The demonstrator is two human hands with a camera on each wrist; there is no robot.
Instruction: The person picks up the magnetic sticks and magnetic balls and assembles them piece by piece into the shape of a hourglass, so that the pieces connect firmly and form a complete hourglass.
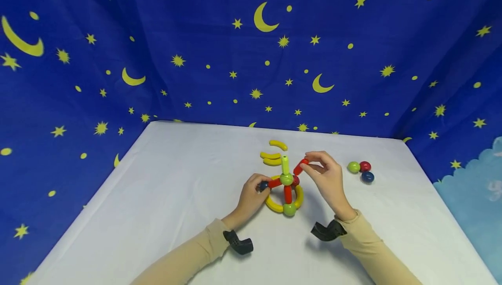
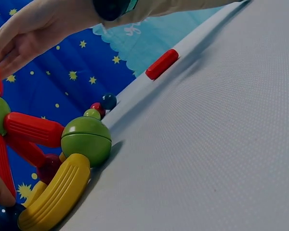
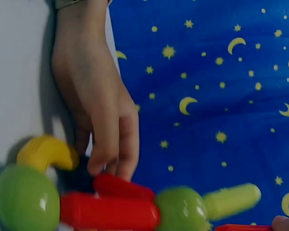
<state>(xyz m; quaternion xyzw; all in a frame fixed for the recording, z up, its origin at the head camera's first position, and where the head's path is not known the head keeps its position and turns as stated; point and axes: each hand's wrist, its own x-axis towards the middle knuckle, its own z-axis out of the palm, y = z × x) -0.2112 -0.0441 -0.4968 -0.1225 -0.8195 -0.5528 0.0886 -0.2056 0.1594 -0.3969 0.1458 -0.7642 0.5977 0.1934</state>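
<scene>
A ball-and-rod structure stands on the white table. Curved yellow rods point(image 1: 300, 195) and balls form its ring, with a green ball point(image 2: 86, 141) in front. Straight red rods point(image 3: 111, 211) slope up to an upper green ball point(image 1: 286, 179), which bears an upright lime rod point(image 1: 285, 165). My left hand point(image 1: 252, 195) grips the frame at its left side, fingers around the joint of a blue ball point(image 1: 263, 185) and a red rod point(image 1: 275, 183). My right hand point(image 1: 327, 178) pinches another red rod point(image 1: 301, 166) by its upper end, its lower end close beside the upper green ball.
Several curved yellow rods point(image 1: 271, 161) lie behind the structure. To the right sit a green ball point(image 1: 354, 167), a red ball point(image 1: 365, 166) and a blue ball point(image 1: 367, 177). A loose red rod point(image 2: 162, 64) lies on the table in the left wrist view. Starry blue cloth point(image 1: 219, 49) rises at the back.
</scene>
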